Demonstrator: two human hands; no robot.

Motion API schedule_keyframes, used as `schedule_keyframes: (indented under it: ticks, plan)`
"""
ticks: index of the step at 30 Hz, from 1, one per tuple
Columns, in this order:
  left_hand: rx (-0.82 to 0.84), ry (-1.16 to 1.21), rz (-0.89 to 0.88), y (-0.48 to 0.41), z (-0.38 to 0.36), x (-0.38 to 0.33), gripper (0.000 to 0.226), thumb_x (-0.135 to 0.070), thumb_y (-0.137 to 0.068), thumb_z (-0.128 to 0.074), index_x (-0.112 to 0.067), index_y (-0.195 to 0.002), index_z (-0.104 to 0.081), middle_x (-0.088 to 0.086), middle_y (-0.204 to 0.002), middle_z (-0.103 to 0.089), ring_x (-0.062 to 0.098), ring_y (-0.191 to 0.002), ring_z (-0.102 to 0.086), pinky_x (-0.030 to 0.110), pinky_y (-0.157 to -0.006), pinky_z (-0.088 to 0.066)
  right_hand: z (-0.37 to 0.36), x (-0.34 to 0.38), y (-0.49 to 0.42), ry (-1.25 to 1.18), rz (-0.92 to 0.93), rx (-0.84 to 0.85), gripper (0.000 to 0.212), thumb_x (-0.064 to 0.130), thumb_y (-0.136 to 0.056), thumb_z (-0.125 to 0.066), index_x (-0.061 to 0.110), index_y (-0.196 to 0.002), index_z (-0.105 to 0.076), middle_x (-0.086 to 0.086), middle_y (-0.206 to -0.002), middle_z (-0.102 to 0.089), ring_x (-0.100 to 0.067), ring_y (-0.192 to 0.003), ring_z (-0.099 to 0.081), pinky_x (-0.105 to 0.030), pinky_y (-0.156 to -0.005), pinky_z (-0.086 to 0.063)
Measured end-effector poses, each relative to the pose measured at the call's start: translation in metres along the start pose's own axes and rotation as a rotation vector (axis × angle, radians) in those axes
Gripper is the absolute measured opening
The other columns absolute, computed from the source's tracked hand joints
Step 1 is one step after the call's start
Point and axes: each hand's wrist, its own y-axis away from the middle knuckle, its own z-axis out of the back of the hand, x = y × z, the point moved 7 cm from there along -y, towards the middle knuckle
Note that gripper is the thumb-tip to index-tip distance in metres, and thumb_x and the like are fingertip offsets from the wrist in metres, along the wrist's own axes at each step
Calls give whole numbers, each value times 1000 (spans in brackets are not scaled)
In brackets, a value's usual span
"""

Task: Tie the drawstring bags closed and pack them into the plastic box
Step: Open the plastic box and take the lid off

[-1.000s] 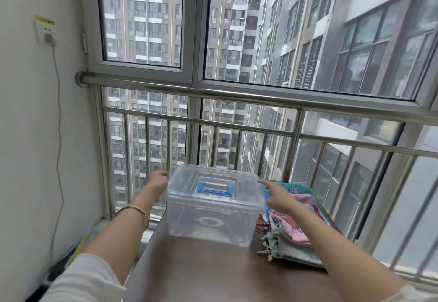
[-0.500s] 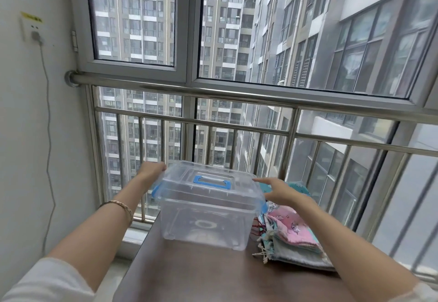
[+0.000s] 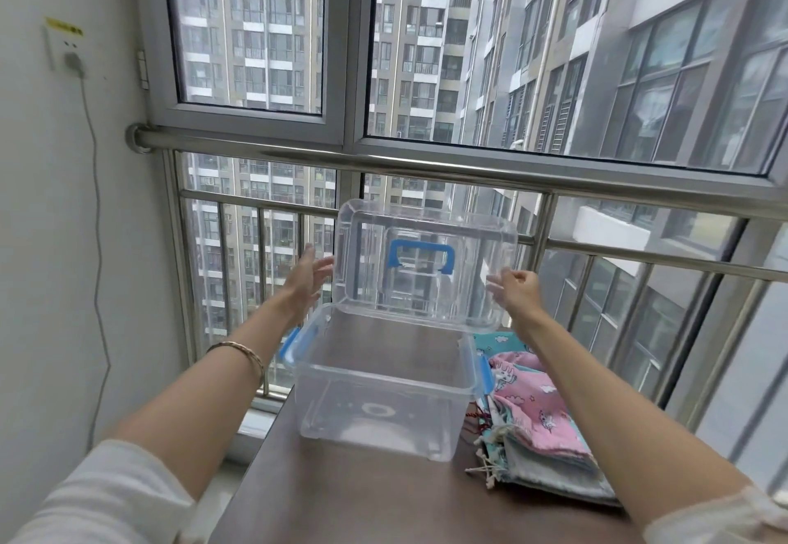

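A second ago the clear lid (image 3: pixel 366 270) sat flat on the plastic box (image 3: pixel 383 394). Now it is off the box and stands up straight above the back rim, with its blue handle (image 3: pixel 420 255) facing the person. The blue latch (image 3: pixel 290 345) on the left side of the box is flipped out. The box is open and nothing is in it.

A yellow sticker (image 3: pixel 64 26) is above the wall socket (image 3: pixel 68 50), but its words are too blurry to read. No words show on the box.

Both arms reach far forward. The left hand (image 3: pixel 309 274) is at the lid's left edge with its fingers straight and spread, palm toward the lid. The right hand (image 3: pixel 518 287) holds the lid's right edge with curled fingers. A thin bracelet (image 3: pixel 243 351) is on the left wrist.

The box stands on the brown table (image 3: pixel 362 501). The drawstring bags (image 3: pixel 537 411) lie in a flat pile just beside the box on its right, a pink one on top.
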Motion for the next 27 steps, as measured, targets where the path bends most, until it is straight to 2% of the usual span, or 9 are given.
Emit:
schedule_keyframes:
  ticks: [5,8,10,12,14,17,22,25,27]
  plan:
    - [39,27,-21,-20,-11,-1,65,-56,-99,-8,-20,-149,-27,7,-156,-27,28,-143,-25,50,-118,-13,-4,4,-13,-88,-59,-269,26,31,-99,-50,8,-110,-53,-7,-104,-63,-23,-93,-61,-36,-81,-51]
    - [47,30,-39,-34,-13,-5,63,-58,-98,-11,-26,-151,-21,7,-158,-20,26,-145,-20,52,-118,-9,-13,6,-22,-144,-41,-276,31,26,-99,-51,4,-120,-57,-3,-94,-60,-14,-75,-53,-26,-65,-47]
    - [56,9,-52,-45,-12,-10,66,-63,-95,-11,-29,-151,-17,10,-158,-17,28,-145,-18,54,-117,-7,-26,9,-26,-113,-30,-199,42,25,-99,-50,11,-138,-48,-4,-119,-59,-18,-98,-58,-34,-87,-50]
    - [76,-13,-52,-56,-12,-12,70,-69,-92,-10,-31,-151,-14,10,-158,-16,31,-144,-17,56,-117,-6,-41,10,-35,-63,-25,-70,58,28,-99,-48,23,-152,-25,-5,-154,-34,-28,-137,-37,-49,-111,-32]
    - [106,-27,-31,-66,-8,-9,75,-74,-88,-12,-34,-151,-12,9,-158,-16,33,-144,-16,56,-116,-7,-54,-2,-48,-20,-57,60,66,35,-99,-46,36,-153,-9,0,-162,-11,-32,-146,-20,-59,-114,-24]
    - [159,-28,54,-75,4,10,90,-84,-77,-17,-34,-152,-8,6,-158,-18,31,-144,-18,53,-117,-12,-65,-36,-62,51,-186,276,69,47,-97,-43,45,-151,0,3,-163,-1,-35,-146,-18,-65,-110,-26]
    - [181,98,270,-82,24,56,102,-82,-80,-16,-8,-151,-15,8,-157,-20,28,-145,-19,41,-117,-19,-74,-88,-62,32,-406,382,68,50,-99,-38,18,-154,-13,-18,-145,-38,-36,-135,-36,-56,-113,-29]
    - [173,96,371,-80,37,80,106,-83,-79,-15,-3,-149,-21,14,-155,-24,31,-142,-27,40,-116,-22,-76,-109,-61,44,-531,420,81,61,-97,-27,-2,-148,-21,-15,-146,-39,-34,-135,-37,-45,-108,-35]
    - [157,90,436,-78,44,96,113,-87,-75,-16,0,-147,-27,19,-149,-35,34,-134,-40,43,-113,-31,-77,-113,-53,91,-599,476,85,65,-96,-15,-4,-141,-34,-10,-141,-39,-31,-129,-44,-41,-96,-41]
